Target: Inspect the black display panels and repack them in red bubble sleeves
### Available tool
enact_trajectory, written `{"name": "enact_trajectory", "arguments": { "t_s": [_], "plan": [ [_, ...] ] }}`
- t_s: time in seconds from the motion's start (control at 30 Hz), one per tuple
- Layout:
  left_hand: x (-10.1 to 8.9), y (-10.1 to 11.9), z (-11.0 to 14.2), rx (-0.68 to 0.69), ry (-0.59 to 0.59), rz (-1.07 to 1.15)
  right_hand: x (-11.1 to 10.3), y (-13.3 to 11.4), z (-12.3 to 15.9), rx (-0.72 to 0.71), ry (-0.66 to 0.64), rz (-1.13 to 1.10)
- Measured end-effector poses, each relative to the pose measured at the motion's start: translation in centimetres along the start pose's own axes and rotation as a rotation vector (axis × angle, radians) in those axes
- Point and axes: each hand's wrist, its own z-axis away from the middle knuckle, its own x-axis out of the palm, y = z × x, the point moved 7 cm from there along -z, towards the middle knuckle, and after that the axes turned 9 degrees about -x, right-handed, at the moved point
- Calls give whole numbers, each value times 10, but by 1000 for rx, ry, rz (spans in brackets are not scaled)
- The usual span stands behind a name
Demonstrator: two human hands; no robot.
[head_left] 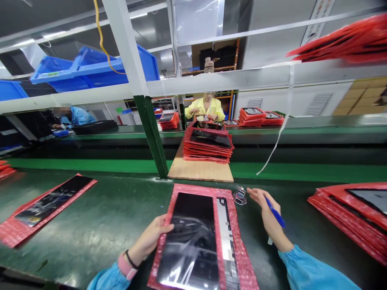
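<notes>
A glossy black screen panel (pixel 190 237) in clear film lies on a red bubble-wrap sleeve (pixel 242 249) in front of me. Beside it, a second strip (pixel 225 225) with white and black parts shows on the same sleeve. My left hand (pixel 152 235) pinches the sleeve's left edge, thumb on top. Over the table right of the sleeve, my right hand (pixel 269 215) holds a blue pen (pixel 275 213) slantwise across the palm. Its fingertips are close to a small clear and metallic object (pixel 240 195), whose kind I cannot make out.
Another panel on a red sleeve (pixel 54 201) lies at left. Red sleeves are stacked at right (pixel 353 217) and on a wooden board (pixel 199 171) ahead. A green post (pixel 152 141) rises before me; a white strap (pixel 279 137) dangles. Across the bench sits a person in yellow (pixel 205 106).
</notes>
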Motion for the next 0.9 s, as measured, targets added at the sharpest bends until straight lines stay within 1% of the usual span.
{"name": "enact_trajectory", "arguments": {
  "t_s": [0.03, 0.1, 0.17, 0.2, 0.27, 0.33, 0.43, 0.5, 0.53, 0.57, 0.6, 0.67, 0.77, 0.83, 0.9],
  "plan": [
    [-17, 1, 5, 8, 41, 0, 3, -3, 13, 34, -42, -8],
    [-50, 4, 15, 17, 120, -3, 16, -8, 42, 131, -172, -22],
    [-80, 10, 24, 25, 219, -80, 31, -12, 71, 208, -305, -30],
    [-92, 14, 27, 15, 254, -142, 38, -15, 83, 225, -352, -23],
    [-109, 21, 30, -1, 299, -252, 49, -19, 101, 225, -422, 22],
    [-120, 31, 28, 4, 347, -328, 57, -20, 113, 205, -477, 96],
    [-129, 46, 24, 85, 509, -430, 65, -18, 126, 184, -547, 229],
    [-123, 53, 22, 166, 617, -482, 68, -16, 132, 162, -579, 314],
    [-116, 54, 21, 202, 637, -495, 69, -15, 135, 147, -594, 352],
    [-105, 52, 19, 227, 629, -501, 70, -15, 137, 133, -608, 383],
    [-92, 48, 16, 239, 594, -501, 72, -15, 138, 123, -620, 410],
    [-61, 35, 9, 223, 468, -482, 74, -16, 140, 116, -645, 449],
    [-18, 13, 0, 141, 279, -400, 77, -17, 140, 117, -670, 480],
    [2, 3, -2, 70, 193, -322, 78, -18, 140, 118, -677, 484],
    [15, -3, -1, -12, 131, -231, 78, -17, 140, 119, -665, 481]
  ]
}}
